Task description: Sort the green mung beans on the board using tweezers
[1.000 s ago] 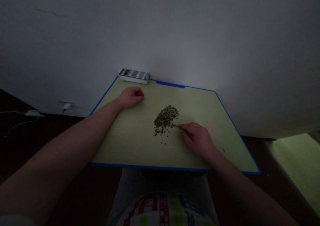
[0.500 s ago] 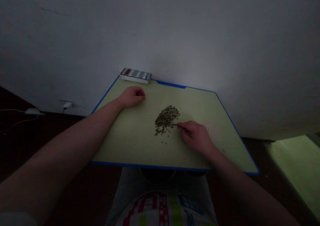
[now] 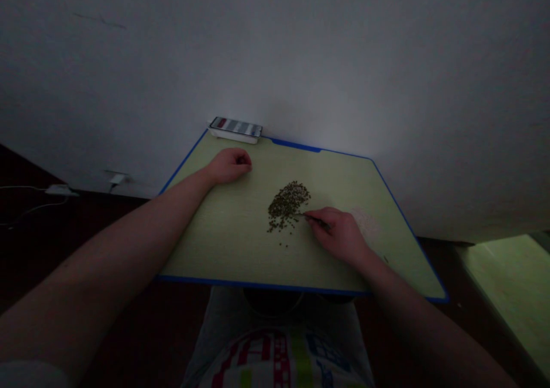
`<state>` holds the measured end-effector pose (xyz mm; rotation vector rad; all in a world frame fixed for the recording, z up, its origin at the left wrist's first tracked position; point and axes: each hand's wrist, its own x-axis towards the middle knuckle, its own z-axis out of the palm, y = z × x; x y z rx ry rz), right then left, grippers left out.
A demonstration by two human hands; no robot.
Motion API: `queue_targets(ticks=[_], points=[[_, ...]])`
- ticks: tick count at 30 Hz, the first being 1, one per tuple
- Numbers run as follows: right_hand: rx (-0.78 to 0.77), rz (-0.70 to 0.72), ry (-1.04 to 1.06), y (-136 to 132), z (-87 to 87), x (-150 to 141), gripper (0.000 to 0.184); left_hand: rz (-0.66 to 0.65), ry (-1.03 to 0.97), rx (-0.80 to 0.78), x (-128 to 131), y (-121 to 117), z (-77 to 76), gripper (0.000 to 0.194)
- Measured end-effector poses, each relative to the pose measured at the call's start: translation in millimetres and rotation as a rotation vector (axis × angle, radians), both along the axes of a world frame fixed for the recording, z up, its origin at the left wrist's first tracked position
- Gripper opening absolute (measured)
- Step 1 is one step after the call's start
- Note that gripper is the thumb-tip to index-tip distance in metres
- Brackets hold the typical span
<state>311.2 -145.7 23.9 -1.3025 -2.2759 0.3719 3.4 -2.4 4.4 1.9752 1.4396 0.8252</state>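
A loose heap of small dark greenish-brown beans (image 3: 287, 200), with paler grains mixed in at its upper part, lies mid-table. My right hand (image 3: 337, 232) is at the heap's lower right, pinching slim dark tweezers (image 3: 310, 217) whose tip points left at the heap's edge. Whether the tip grips a bean is too small to see. Just behind the right wrist is a patch of pale rice-like grains (image 3: 365, 223). My left hand (image 3: 228, 165) rests on the table at the upper left, fingers curled into a loose fist, apart from the heap.
The pale table (image 3: 232, 245) has a blue edge and stands against a grey wall. A white box with a striped top (image 3: 236, 130) sits at its far left corner. A small dark sliver (image 3: 385, 259) lies near my right forearm. Cables and a plug (image 3: 117, 180) are at left.
The whole view has shifted slightly. Both hands keep nearly the same places, with the tweezers still at the heap's lower right edge.
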Motion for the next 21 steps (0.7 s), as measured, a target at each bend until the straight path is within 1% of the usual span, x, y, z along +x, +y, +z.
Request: queue_targets(ticks=[4, 8, 14, 21], points=[[-0.002, 0.014, 0.006, 2.1, -1.7, -1.1, 0.027, 0.011, 0.018, -0.007, 0.8, -0.6, 1.1, 0.016], [-0.021, -0.002, 0.005, 5.6, -1.8, -3.0, 0.026, 0.011, 0.025, 0.002, 1.2, -0.9, 2.0, 0.015], [-0.069, 0.016, 0.023, 12.9, -2.6, -6.9, 0.027, -0.007, 0.041, 0.031, -0.8, 1.3, -1.3, 0.018], [-0.051, 0.062, 0.033, 18.6, -3.2, -14.4, 0.024, -0.007, 0.036, 0.040, -0.9, 1.8, -2.7, 0.018]])
